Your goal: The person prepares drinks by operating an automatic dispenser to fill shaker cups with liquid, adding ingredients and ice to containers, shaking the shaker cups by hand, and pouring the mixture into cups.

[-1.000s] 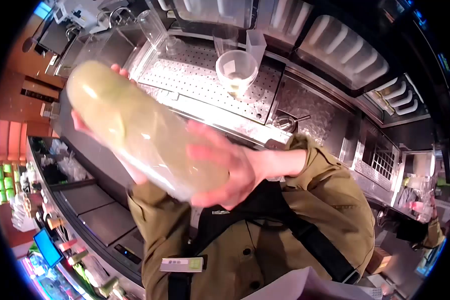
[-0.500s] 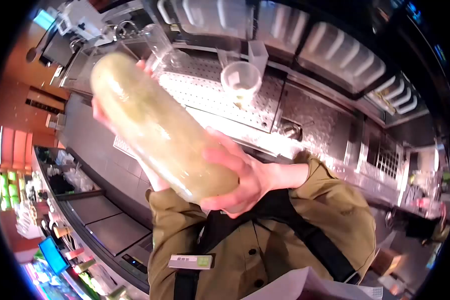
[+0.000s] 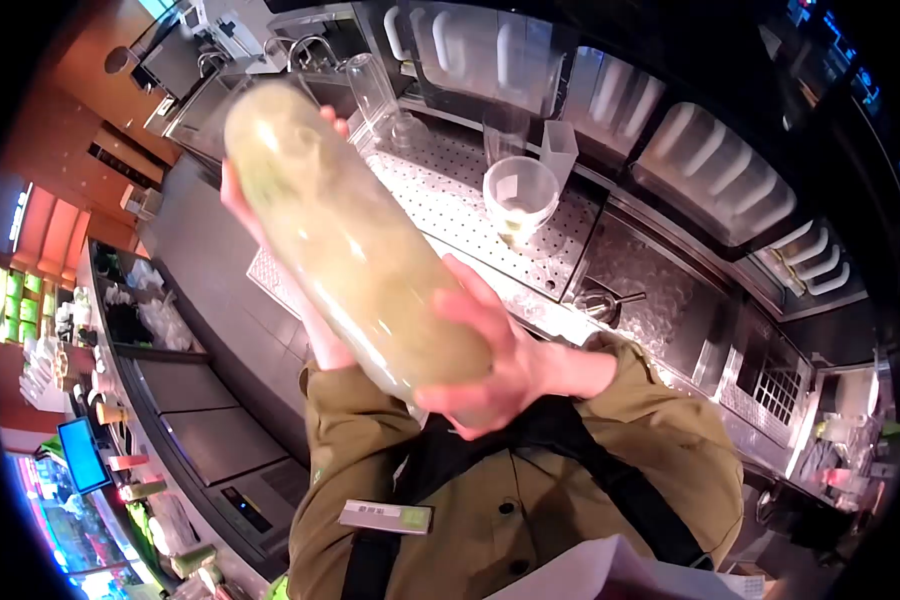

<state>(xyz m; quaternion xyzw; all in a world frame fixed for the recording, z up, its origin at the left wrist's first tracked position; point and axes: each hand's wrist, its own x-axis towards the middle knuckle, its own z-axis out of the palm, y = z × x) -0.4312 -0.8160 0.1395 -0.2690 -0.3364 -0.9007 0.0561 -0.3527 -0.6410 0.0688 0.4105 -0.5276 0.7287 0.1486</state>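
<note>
A long clear container (image 3: 355, 240) full of a cloudy pale yellow-green mixture is tilted in front of my chest, its far end up and to the left. My left hand (image 3: 238, 200) is wrapped round the far end; most of it is hidden behind the container, with fingertips showing at the upper edge. The near end is in the grip of my right hand (image 3: 495, 360), its fingers spread round the side. Beyond the container, a clear cup (image 3: 521, 195) with a little something inside stands on the perforated metal tray (image 3: 440, 175).
Tall clear vessels (image 3: 370, 90) and a square clear container (image 3: 559, 150) stand at the back of the counter. Handled clear bins line the wall above. To the right is a metal basin (image 3: 650, 270). Low cabinets (image 3: 210, 440) run along the left.
The view has swung a little, so the counter and cup sit farther right. The container has shifted slightly right and up in view, still in both hands.
</note>
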